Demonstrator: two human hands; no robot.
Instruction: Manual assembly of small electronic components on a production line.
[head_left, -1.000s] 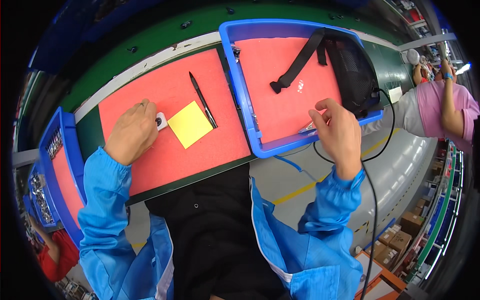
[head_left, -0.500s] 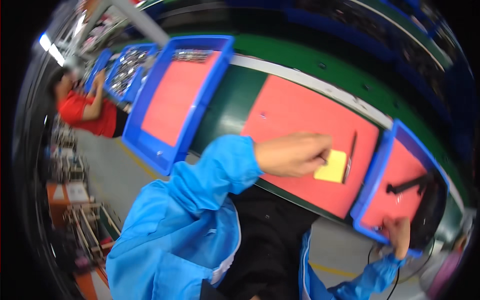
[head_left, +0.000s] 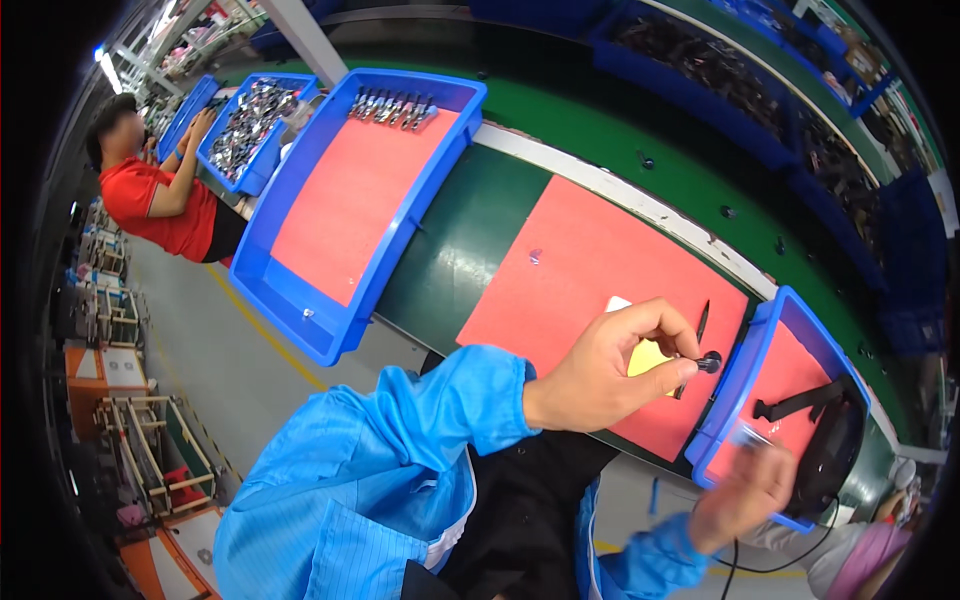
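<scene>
My left hand (head_left: pixel 620 365) is over the red mat (head_left: pixel 580 250), thumb and forefinger pinched on a small black part with a rounded end (head_left: pixel 708 362). Beneath it lie a yellow sticky-note pad (head_left: pixel 648 358), partly hidden by the hand, and a slim dark pen-like tool (head_left: pixel 704 322). My right hand (head_left: pixel 755 485) is blurred at the near edge of the right blue tray (head_left: pixel 735 405). A small shiny piece (head_left: pixel 748 437) shows at its fingertips, too smeared to name. A black strap with a buckle (head_left: pixel 800 402) lies inside that tray.
A larger blue tray (head_left: pixel 395 235) at left holds a row of small metal parts (head_left: pixel 392 108). Beyond it, a person in red (head_left: pixel 160 195) works by a blue bin of metal pieces (head_left: pixel 250 130). Small black parts (head_left: pixel 728 212) are scattered on the green belt (head_left: pixel 560 120).
My left hand has moved right and nearer to me, and the black part now shows in its pinch. My right hand has lifted slightly leftward from inside the right tray with a shiny piece.
</scene>
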